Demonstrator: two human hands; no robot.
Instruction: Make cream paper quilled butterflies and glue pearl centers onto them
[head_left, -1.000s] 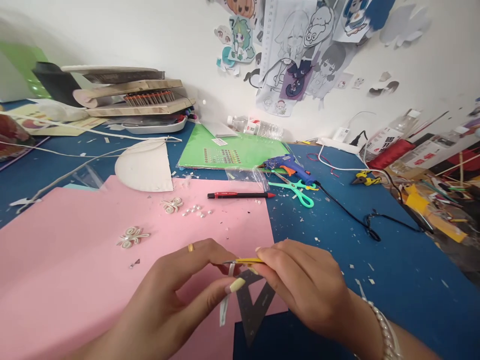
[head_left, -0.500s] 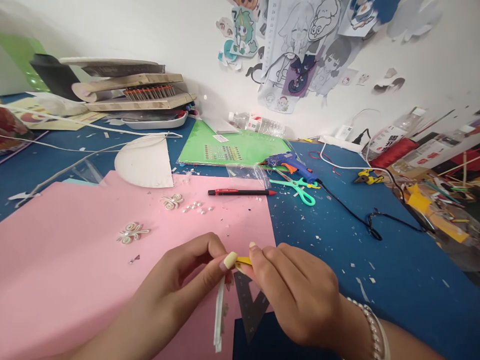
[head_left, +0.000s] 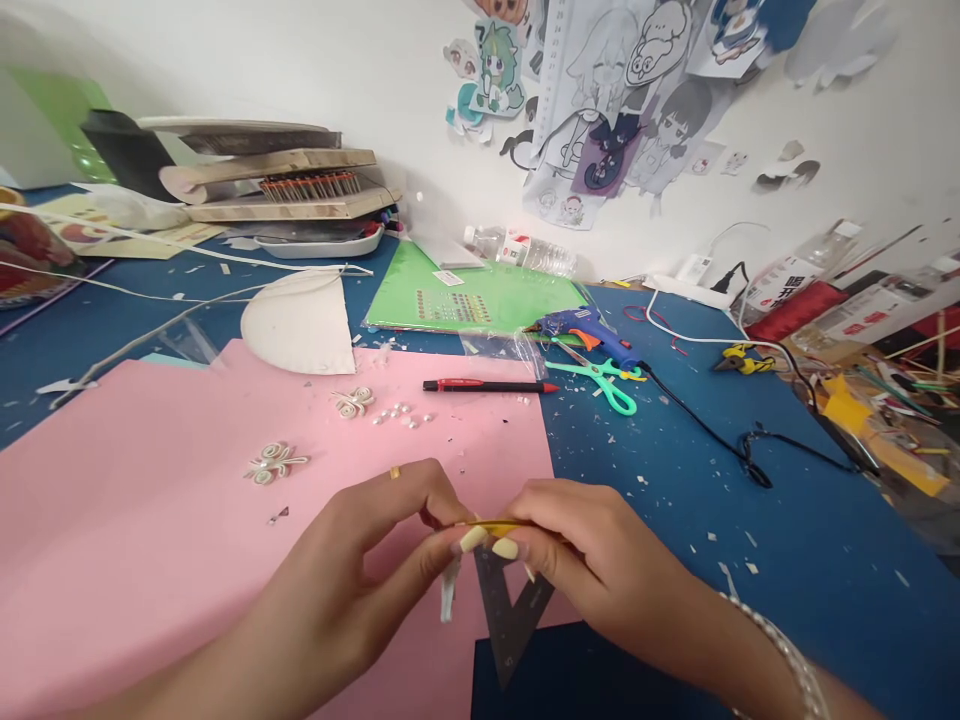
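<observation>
Soft, fairly even light fills the frame; its source is out of view. The white wall [head_left: 300, 60] is pale, and the pink sheet [head_left: 172, 430] dims towards the lower left, with soft-edged shading. Small highlights glint on the clear bottle [head_left: 551, 257] and the plastic bag [head_left: 504, 350]. The left hand [head_left: 367, 570] and right hand [head_left: 600, 550] look slightly soft, the bracelet [head_left: 784, 645] more smeared. Wide-angle distortion stretches the clutter at the right edge, where detail blurs.

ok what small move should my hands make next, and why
Probably steady the white strip with your left hand before moving the yellow tool: the strip's lower end dangles, and your left fingertips are right at the tool's end.
</observation>
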